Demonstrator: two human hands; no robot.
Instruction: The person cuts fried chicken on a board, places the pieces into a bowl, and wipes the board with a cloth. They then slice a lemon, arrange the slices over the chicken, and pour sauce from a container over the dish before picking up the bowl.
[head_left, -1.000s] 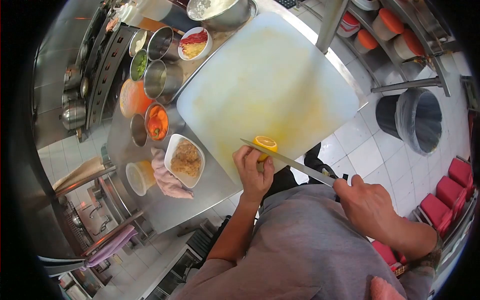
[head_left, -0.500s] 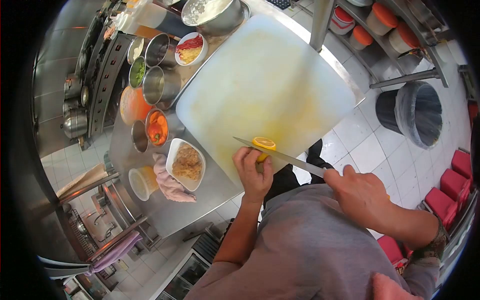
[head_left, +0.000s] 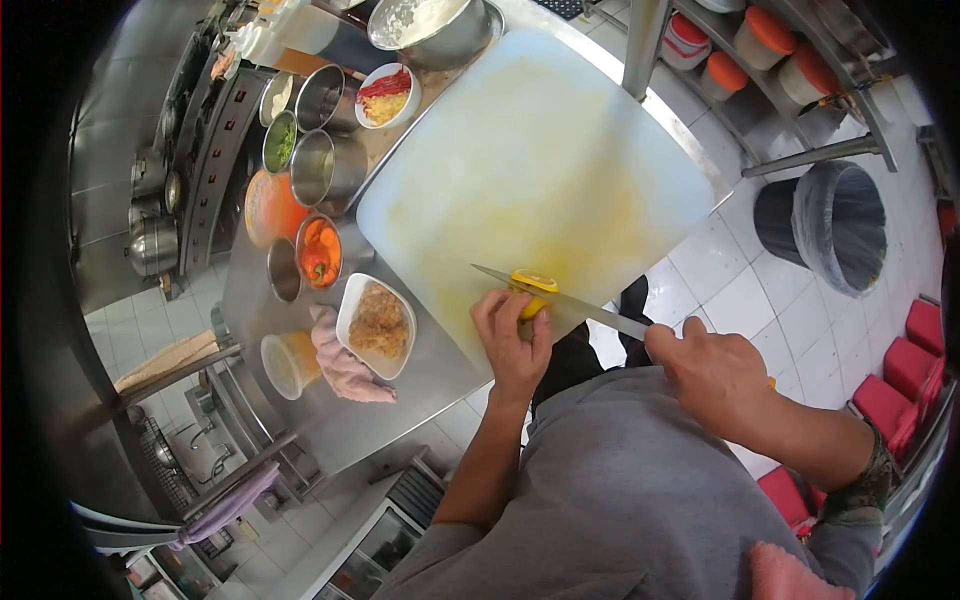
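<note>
A yellow lemon lies near the lower edge of the white cutting board. My left hand has its fingers closed on the near side of the lemon. My right hand is wrapped round the handle of a long knife. The blade runs across the lemon, with its tip pointing left over the board. A thin lemon slice shows on the far side of the blade, partly separated from the rest; whether it is fully cut off I cannot tell.
Left of the board stand a white dish of brown paste, a pink cloth, metal cups, a cup of red and orange peppers and a bowl of shredded food. A lined bin stands on the floor at right.
The knife blade has sunk into the lemon, and a slice now leans away on its far side. Both hands keep their grips. The whole view has shifted slightly.
</note>
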